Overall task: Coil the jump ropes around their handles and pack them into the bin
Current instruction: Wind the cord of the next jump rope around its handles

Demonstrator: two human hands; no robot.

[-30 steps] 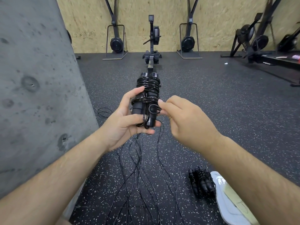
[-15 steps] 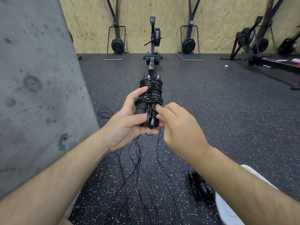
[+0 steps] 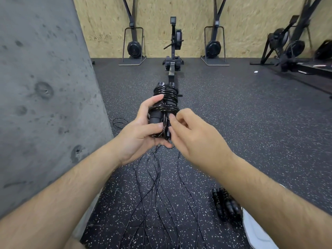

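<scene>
The jump rope (image 3: 165, 102) was held up at the middle of the view, its two black handles (image 3: 155, 115) side by side and pointing toward twelve o'clock. Shiny black cord was wound around them in several turns, mostly over their upper half.

The left hand (image 3: 142, 135) came in from seven o'clock and gripped the handles. Its thumb lay across their front and its fingers curled around the back, with one fingertip showing at the bundle's upper left. The right hand (image 3: 197, 141) came in from five o'clock with its fingers curled. Its fingertips were pressed together on the cord at the bundle's lower right edge, pinching it against the handle.

Below the hands, toward six o'clock, loose cords (image 3: 158, 186) trailed in long wavy lines over the dark speckled floor (image 3: 233, 114). A small loop of cord lay at nine o'clock from the hands, close to the foot of the concrete wall (image 3: 45, 105).

A second jump rope (image 3: 224, 203), already wound around its handles, lay on the floor at five o'clock, partly hidden behind the right forearm. A white shoe (image 3: 255, 230) sat just beside it.

At twelve o'clock, well beyond the hands, a rowing machine (image 3: 175, 38) stood against the wooden wall (image 3: 242, 15).
</scene>
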